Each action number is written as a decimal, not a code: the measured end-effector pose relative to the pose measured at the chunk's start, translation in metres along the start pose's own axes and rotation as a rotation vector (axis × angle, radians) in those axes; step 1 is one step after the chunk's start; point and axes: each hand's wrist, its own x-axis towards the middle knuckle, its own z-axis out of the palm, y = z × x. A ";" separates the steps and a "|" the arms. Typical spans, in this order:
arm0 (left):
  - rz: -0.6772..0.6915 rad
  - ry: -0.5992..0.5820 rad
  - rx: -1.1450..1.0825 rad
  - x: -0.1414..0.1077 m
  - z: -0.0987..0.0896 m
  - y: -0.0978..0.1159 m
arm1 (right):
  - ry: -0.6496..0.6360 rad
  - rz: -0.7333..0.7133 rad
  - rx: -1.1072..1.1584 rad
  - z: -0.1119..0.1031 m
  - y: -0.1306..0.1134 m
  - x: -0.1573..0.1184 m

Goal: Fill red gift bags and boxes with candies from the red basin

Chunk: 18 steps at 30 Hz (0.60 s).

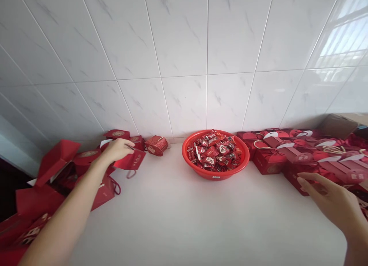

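Note:
On the left, my left hand (120, 149) is closed in a pinch at the top of a small red gift box (132, 160). That box is tilted, and a cord loop hangs beneath it. Parts of the grip are hidden behind my fingers. My right hand (330, 195) hovers by the front of the right-hand rows of red candy boxes (299, 164), its fingers loosely bent and apart, nothing visible in them. Between my hands stands a red plastic basket (215, 177) heaped with red-wrapped candies (214, 151).
More red boxes, some with raised flaps (57, 162), crowd the left side. A patterned red box (157, 145) lies near the tiled wall (184, 101). At the far right back is a brown cardboard box (335, 125). Everything rests on a white tabletop (201, 220).

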 end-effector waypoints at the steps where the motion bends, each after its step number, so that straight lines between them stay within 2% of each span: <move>1: -0.025 -0.092 0.028 -0.004 0.008 0.012 | -0.014 -0.002 0.007 0.001 0.000 0.000; 3: -0.014 -0.223 0.049 -0.011 0.021 0.036 | -0.040 -0.016 0.020 0.003 0.000 0.000; 6: 0.105 -0.462 0.051 -0.023 0.034 0.063 | -0.075 -0.046 0.023 0.007 0.001 0.000; 8: 0.169 -0.659 0.044 -0.030 0.039 0.073 | -0.081 -0.068 0.016 0.012 0.001 0.000; 10: 0.201 -0.774 0.030 -0.035 0.043 0.078 | -0.093 -0.092 0.001 0.017 0.003 0.000; 12: 0.218 -0.738 0.022 -0.040 0.046 0.081 | -0.122 -0.127 -0.005 0.024 0.003 0.001; 16: 0.261 -0.506 0.039 -0.053 0.054 0.086 | -0.210 -0.259 0.049 0.042 -0.001 0.000; 18: 0.253 -0.485 0.082 -0.061 0.061 0.090 | -0.260 -0.330 0.079 0.056 -0.009 -0.004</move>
